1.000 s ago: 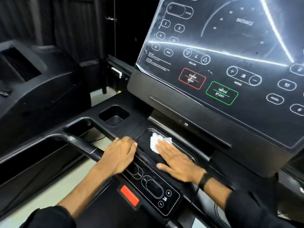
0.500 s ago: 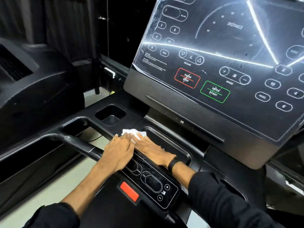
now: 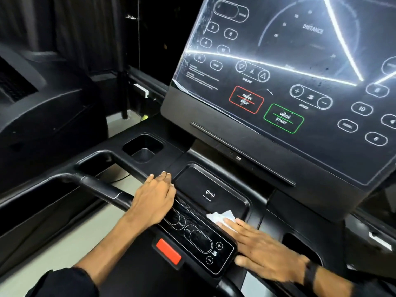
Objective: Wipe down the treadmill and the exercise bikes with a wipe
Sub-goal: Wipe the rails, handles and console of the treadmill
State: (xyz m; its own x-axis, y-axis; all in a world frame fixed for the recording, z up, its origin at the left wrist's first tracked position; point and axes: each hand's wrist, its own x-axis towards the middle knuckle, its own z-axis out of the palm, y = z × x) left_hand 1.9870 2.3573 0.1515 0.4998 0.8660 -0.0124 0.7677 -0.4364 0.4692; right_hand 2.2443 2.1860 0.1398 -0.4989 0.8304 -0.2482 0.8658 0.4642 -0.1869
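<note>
Head view: the treadmill (image 3: 214,133) console fills the frame, its big display panel (image 3: 289,78) at 1 o'clock streaked with bright reflections. Below it, at the centre, lies the shallow wireless-charging tray (image 3: 211,189). The white wipe (image 3: 221,217) sits at the tray's 5 o'clock corner, crumpled and partly hidden beneath the right hand (image 3: 265,251). That hand lies flat, fingers (image 3: 232,224) straight and close together, pressing the wipe down rather than pinching it. The left hand (image 3: 155,200), at 9 o'clock from the tray, rests palm-down on the console ledge just beside the tray's left rim, fingers relaxed and holding nothing; it looks like a brace. Towards 6 o'clock runs the lower control strip (image 3: 199,239) with its speed buttons, and below that the red stop key (image 3: 168,250). A cup holder (image 3: 142,147) sits at 10 o'clock.

The step in hand appears to be wiping the tray and the strip next to it. To do it well, keep the palm flat so the wipe stays spread, run overlapping strokes, and work the cloth into the rounded corners and raised rim where grime would gather. Light pressure over the buttons seems wise, to avoid triggering them. The cup holder and handrail (image 3: 100,187) probably come after.
</note>
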